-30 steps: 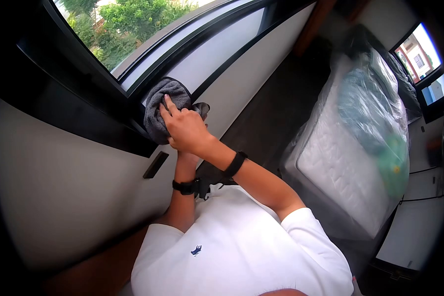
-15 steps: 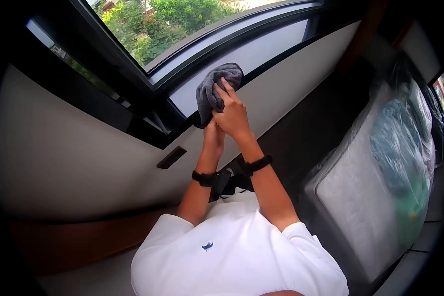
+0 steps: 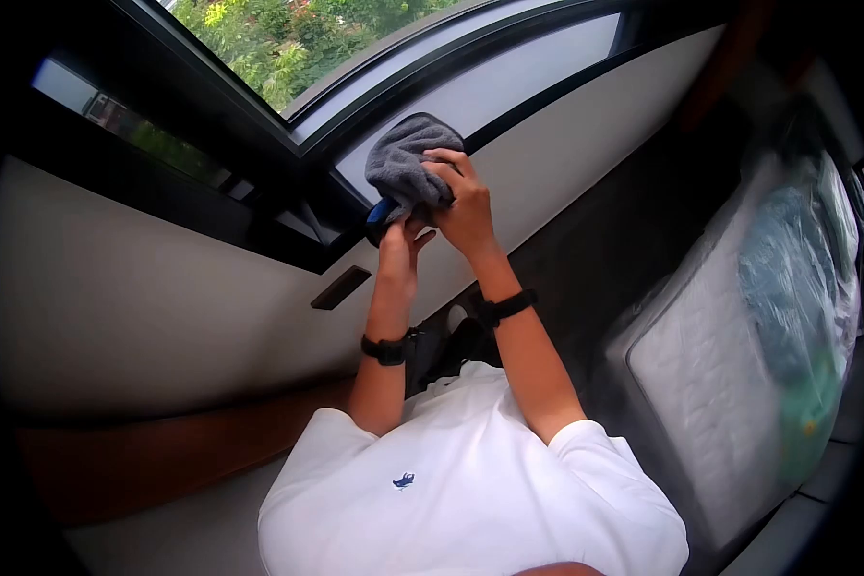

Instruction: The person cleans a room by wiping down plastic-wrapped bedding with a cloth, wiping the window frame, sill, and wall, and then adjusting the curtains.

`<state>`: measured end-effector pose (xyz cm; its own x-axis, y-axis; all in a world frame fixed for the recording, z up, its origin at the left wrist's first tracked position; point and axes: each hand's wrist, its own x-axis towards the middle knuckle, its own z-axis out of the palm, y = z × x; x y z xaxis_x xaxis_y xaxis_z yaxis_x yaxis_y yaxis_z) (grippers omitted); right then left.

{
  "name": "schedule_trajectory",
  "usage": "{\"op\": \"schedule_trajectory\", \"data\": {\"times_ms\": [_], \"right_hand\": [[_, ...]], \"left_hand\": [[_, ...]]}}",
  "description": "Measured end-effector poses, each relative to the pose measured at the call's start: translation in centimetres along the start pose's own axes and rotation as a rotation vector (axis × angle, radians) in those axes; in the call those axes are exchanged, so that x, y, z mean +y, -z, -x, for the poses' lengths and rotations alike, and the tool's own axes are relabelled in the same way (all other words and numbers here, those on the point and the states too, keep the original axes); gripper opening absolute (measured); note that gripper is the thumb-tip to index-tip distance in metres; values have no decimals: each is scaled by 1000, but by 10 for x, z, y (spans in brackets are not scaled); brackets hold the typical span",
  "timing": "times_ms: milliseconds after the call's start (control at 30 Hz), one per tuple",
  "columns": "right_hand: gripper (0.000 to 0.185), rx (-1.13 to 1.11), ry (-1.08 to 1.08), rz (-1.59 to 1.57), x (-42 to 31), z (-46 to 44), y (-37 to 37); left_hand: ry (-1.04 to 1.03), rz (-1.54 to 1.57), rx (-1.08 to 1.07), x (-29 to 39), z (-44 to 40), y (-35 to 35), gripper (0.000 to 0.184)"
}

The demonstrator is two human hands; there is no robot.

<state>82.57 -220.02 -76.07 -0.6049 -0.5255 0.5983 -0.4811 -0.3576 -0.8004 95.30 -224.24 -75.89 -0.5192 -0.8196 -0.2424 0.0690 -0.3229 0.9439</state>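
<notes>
A grey cloth [image 3: 408,158] with a blue patch at its lower left is bunched up over the window ledge [image 3: 509,82]. My right hand [image 3: 464,197] grips the cloth from the right, fingers bent over its folds. Below it, my left hand [image 3: 400,248] holds the cloth's lower edge between thumb and fingers. The two hands are close together, near the corner of the dark window frame [image 3: 302,158]. Each wrist wears a black band.
A mattress [image 3: 701,384] in clear plastic lies at the right, beyond dark floor [image 3: 571,278]. Under the window runs a pale wall [image 3: 163,317] with a small dark fitting [image 3: 341,287]. A brown strip [image 3: 182,451] follows its base.
The view has turned, and the hands with the cloth have moved right along the ledge. The cloth is now more bunched, its blue part showing, and my left hand is at its lower edge.
</notes>
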Motion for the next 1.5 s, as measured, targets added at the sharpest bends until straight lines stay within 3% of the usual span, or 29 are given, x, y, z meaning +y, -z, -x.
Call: {"op": "schedule_trajectory", "data": {"times_ms": [67,100,200,367,433,500,567,633,800,967,1100,1200,1300,1367,1500], "right_hand": [[38,150,9,120,18,2,9],[39,186,-119,170,24,6,10],[35,291,-90,250,43,28,9],[24,437,-312,-246,10,27,15],[28,346,-341,-257,9,29,13],[33,-1,-374,-247,12,36,-3],[36,-213,-394,-138,-10,51,-10],[33,-381,-248,7,-27,63,-14],[31,-297,-249,27,-9,57,-12],[31,41,-183,245,37,49,-4],[44,138,-102,181,32,32,-6],[47,57,-163,141,19,30,-38],[48,-75,-244,86,-7,50,-78],[42,-250,-204,27,-19,63,-106],[42,-157,-151,25,-26,77,-148]], "left_hand": [[34,59,-105,-15,-18,-20,43],[40,49,-102,-21,-25,-24,43],[59,-115,-71,-34,-28,0,43],[52,-254,-72,4,26,18,46],[61,-274,-72,-3,32,34,45],[69,-294,-73,-18,36,51,44],[159,-224,-48,-35,42,64,42],[178,-134,-2,-45,51,63,42],[223,-29,45,-50,62,54,49],[243,-194,-192,-52,31,31,45],[188,-188,-310,-60,2,28,40],[331,-166,-448,-60,-11,60,36],[312,-245,-339,-58,-3,104,40],[86,-177,-337,-80,-11,160,44],[301,118,-126,-49,-6,201,44]]}}
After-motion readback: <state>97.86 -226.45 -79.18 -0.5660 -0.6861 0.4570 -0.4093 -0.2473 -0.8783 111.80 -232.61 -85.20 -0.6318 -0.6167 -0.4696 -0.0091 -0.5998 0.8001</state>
